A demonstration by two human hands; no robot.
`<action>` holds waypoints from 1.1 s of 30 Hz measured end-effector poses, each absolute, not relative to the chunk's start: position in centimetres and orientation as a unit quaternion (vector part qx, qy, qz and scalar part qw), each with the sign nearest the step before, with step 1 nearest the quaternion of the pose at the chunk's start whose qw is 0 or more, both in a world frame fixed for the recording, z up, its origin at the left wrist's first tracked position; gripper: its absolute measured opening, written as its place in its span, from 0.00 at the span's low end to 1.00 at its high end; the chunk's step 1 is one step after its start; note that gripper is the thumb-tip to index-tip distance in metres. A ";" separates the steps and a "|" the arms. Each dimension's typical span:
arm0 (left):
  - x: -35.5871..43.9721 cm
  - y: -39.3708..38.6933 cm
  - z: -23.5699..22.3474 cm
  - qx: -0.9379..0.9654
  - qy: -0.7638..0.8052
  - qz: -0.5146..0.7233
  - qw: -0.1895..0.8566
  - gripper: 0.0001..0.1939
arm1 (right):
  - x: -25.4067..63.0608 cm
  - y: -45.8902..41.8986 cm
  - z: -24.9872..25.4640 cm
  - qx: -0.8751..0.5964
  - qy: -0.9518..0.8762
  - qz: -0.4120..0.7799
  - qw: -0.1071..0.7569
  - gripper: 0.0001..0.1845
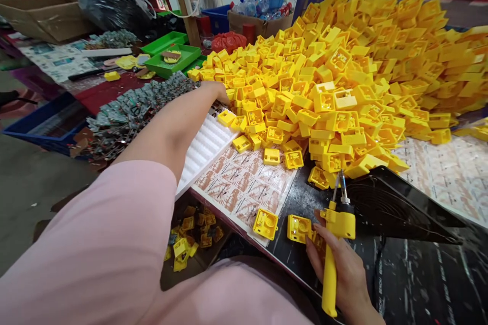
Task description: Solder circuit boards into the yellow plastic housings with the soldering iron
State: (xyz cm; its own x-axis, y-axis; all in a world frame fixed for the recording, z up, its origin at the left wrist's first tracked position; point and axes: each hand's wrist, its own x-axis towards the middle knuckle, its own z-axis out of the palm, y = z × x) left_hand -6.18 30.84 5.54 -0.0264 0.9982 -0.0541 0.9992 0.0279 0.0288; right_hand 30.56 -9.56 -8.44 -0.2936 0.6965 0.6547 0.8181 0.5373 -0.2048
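My right hand (345, 264) is wrapped round the handle of a yellow soldering gun (339, 226), its metal tip pointing away from me. Its thumb and fingertips are beside a small yellow plastic case (299, 228) on the black board. Another open yellow case (266, 224) lies to the left, on the patterned sheet. Far forward, my left hand (220, 94) reaches to the left edge of a large heap of yellow cases (290, 91). Its fingers are mostly hidden, near small dark parts at the end of a white foam sheet (208, 144).
Wired circuit boards (133, 106) are piled along my left arm. Green trays (179, 61) stand behind them. A black fan-like unit (396, 205) leans right of the gun. Below the table edge, a box holds more yellow cases (183, 249). Two people sit at the back.
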 end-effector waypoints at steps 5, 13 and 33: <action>-6.8 27.7 6.4 0.672 0.740 0.001 0.023 0.43 | 30.4 -9.5 -8.1 -0.471 -0.798 -0.095 0.363 0.14; -10.6 23.9 4.9 0.668 0.678 0.301 0.048 0.25 | 30.2 -9.4 -8.1 -0.476 -0.797 -0.091 0.361 0.18; -3.9 16.4 7.1 0.790 0.613 -0.020 0.010 0.24 | 30.1 -9.3 -7.7 -0.476 -0.797 -0.095 0.361 0.16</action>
